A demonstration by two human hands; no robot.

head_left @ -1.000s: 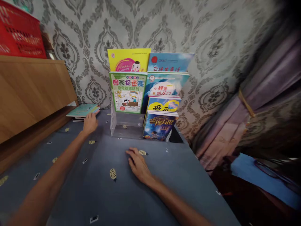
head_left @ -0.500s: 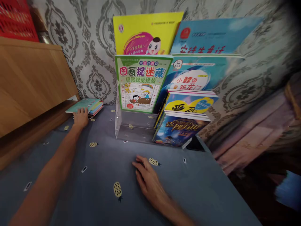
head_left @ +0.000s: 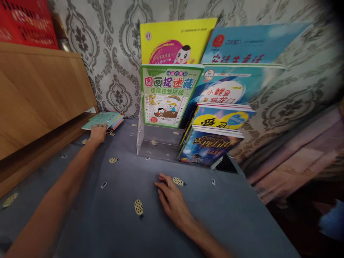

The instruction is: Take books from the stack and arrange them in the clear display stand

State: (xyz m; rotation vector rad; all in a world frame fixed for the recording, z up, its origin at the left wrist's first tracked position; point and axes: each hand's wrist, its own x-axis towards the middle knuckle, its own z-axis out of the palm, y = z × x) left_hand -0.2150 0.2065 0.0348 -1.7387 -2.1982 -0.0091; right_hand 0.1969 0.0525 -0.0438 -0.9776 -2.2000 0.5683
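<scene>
At the far left of the desk, my left hand [head_left: 98,134] is on the front edge of a pale green book [head_left: 100,119], its fingers closed over the cover. That book tops a small stack of thin books [head_left: 117,122] lying flat; my thumb is hidden. My right hand [head_left: 172,197] rests on the blue-grey cloth, fingers loosely bent and apart, holding nothing. In front of it stands a clear stepped book rack [head_left: 158,147]. The rack bears a green picture book [head_left: 169,96], a tall yellow book [head_left: 176,34], and several blue and yellow books [head_left: 209,147] on its right side.
A wooden cabinet [head_left: 43,93] with a red basket [head_left: 29,25] on it borders the left. Patterned wallpaper [head_left: 118,89] is behind the desk. A dark flat object [head_left: 227,165] lies right of the rack. Pink fabric [head_left: 292,161] hangs beyond the desk's right edge.
The view has shifted slightly, so the rack, books and cabinet appear farther right. My left hand stays at the pale green book, and my right hand stays on the cloth.
</scene>
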